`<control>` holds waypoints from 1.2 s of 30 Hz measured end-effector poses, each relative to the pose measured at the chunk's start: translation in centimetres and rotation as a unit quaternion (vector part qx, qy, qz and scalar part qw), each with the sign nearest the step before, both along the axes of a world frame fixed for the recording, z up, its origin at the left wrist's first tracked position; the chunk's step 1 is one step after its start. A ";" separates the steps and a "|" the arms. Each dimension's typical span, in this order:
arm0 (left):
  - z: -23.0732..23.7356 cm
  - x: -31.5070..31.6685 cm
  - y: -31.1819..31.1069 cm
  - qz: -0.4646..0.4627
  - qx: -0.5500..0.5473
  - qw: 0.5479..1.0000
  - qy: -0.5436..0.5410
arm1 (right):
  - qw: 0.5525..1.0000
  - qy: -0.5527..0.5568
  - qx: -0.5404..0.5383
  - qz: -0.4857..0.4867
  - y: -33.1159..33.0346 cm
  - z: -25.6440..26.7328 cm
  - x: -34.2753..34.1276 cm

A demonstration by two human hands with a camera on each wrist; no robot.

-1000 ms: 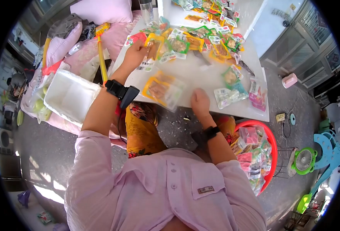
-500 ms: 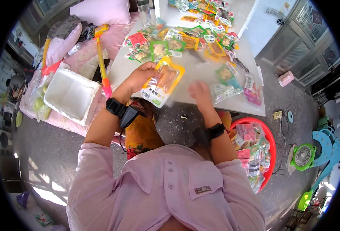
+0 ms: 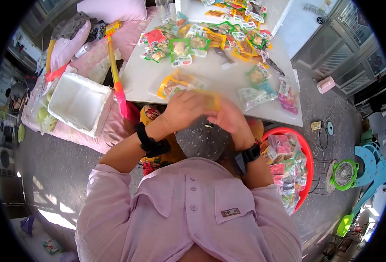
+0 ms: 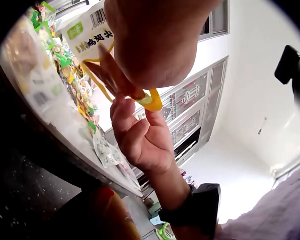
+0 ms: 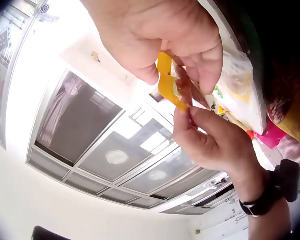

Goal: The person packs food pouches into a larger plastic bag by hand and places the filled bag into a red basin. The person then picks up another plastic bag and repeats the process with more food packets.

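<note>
In the head view my left hand (image 3: 182, 111) and right hand (image 3: 228, 117) meet at the table's front edge, both on one yellow-edged food packet (image 3: 212, 102), which is blurred there. The left wrist view shows the packet (image 4: 102, 70) with white printed film and brown food behind a clear window. My left thumb and fingers pinch its yellow edge (image 5: 166, 80) in the right wrist view, and my right hand grips the same edge from the other side. Just beyond the hands, another yellow-edged packet (image 3: 169, 87) lies on the table (image 3: 138, 83).
Many colourful food packets (image 3: 201, 41) are heaped at the table's back. Several more packets (image 3: 256, 97) lie at the right. A red basin (image 3: 308, 163) full of packets stands on the floor at right. A white foam box (image 3: 79, 102) sits on the bed at left.
My left hand took a packet from the left of the heap and brought it toward the table's front edge. The right hand has come over to meet it.
</note>
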State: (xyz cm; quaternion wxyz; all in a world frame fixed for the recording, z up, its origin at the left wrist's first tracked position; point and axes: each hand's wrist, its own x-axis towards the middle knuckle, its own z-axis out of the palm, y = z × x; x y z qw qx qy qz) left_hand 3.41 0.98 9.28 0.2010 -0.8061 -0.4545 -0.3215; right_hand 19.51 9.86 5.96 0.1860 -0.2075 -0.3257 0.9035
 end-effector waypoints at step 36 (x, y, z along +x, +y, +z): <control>-7.7 -0.2 2.5 0.227 -0.176 0.948 -0.135 | 0.923 -0.187 0.208 -0.263 1.6 -2.2 4.7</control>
